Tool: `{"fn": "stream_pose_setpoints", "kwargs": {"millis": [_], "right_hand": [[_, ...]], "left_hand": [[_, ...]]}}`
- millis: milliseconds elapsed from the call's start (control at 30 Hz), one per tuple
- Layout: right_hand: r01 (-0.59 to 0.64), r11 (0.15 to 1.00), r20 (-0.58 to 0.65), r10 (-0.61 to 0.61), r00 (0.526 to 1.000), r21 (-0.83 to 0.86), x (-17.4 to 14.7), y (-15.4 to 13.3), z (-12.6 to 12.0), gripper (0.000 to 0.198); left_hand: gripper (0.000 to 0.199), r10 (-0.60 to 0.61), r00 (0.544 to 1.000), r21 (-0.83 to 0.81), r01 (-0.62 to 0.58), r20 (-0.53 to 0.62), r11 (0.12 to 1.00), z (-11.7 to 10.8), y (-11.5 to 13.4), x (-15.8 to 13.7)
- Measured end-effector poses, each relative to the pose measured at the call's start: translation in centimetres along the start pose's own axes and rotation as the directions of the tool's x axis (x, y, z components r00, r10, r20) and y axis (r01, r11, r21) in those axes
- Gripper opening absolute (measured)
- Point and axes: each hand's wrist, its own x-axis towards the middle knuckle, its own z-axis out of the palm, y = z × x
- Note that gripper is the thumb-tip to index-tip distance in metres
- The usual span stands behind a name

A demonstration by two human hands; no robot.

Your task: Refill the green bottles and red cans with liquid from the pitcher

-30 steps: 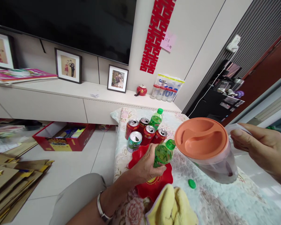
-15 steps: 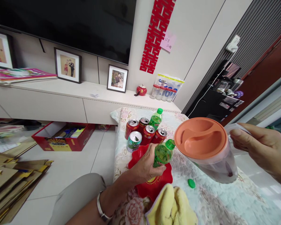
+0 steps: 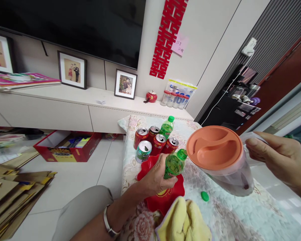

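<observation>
My left hand (image 3: 157, 175) is wrapped round an uncapped green plastic bottle (image 3: 175, 164), held slightly tilted above a red scalloped tray (image 3: 154, 206). In my right hand (image 3: 278, 157) is the handle of a clear pitcher (image 3: 237, 182) with an orange lid (image 3: 215, 147). The pitcher tips to the left, its lid edge close by the bottle's mouth. Some dark liquid shows low in the pitcher; whether any flows into the bottle I cannot make out. A loose green cap (image 3: 205, 196) lies on the tablecloth below the pitcher.
Several opened drink cans (image 3: 158, 142) and a capped green bottle (image 3: 167, 127) stand behind the tray. A folded yellow towel (image 3: 183, 222) lies at the near table edge. On the floor to the left are a red box (image 3: 67, 145) and flattened cardboard (image 3: 15, 194).
</observation>
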Motion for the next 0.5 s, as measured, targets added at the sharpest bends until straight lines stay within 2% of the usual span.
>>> {"fn": "stream_pose_setpoints", "kwargs": {"millis": [267,500], "right_hand": [[-0.011,1.000,0.037,0.011,0.999,-0.004,0.19,-0.06,-0.05,0.052],[0.032,0.999,0.030,-0.031,0.999,-0.020,0.12,-0.19,0.00,0.052]], "left_hand": [[0.043,0.020,1.000,-0.037,-0.021,-0.021,0.999,0.10,-0.03,-0.07],[0.044,0.004,1.000,-0.041,-0.005,-0.006,0.999,0.08,-0.07,-0.04]]}}
